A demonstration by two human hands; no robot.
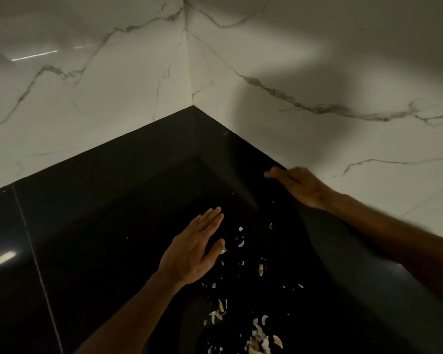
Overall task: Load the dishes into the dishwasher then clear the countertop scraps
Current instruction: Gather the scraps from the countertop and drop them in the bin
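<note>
The view looked down into a corner where a glossy black countertop (92,226) met 2 white marble-veined walls (113,98), the corner itself sitting at about 12 o'clock from the middle of the counter.

The left hand (193,249) lay at roughly 6 o'clock from that corner, near the middle of the picture. Its fingers were straight and held together, pointing toward 1 o'clock, the thumb spread out to the right; it gripped nothing. Whether the palm touched the counter or hovered just above it could not be told.

The right hand (298,185) was at about 3 o'clock from the left one, close against the right wall where the counter ended. It was blurred, fingers reaching toward 10 o'clock, loosely extended, with nothing visibly held. Its forearm ran off toward 4 o'clock.

The scraps (260,335), pale peelings and flakes, lay scattered on the counter between the 2 arms. The thickest heap sat at 5 o'clock from the left hand, near the bottom edge. Smaller bits trailed up toward 12 o'clock, 1 flake (223,251) just beside the left thumb tip. A yellowish piece (261,269) lay apart at 3 o'clock from the left wrist.

A thin seam line (33,251) crossed the counter on the left, with a bright light reflection (5,258) beside it.
</note>
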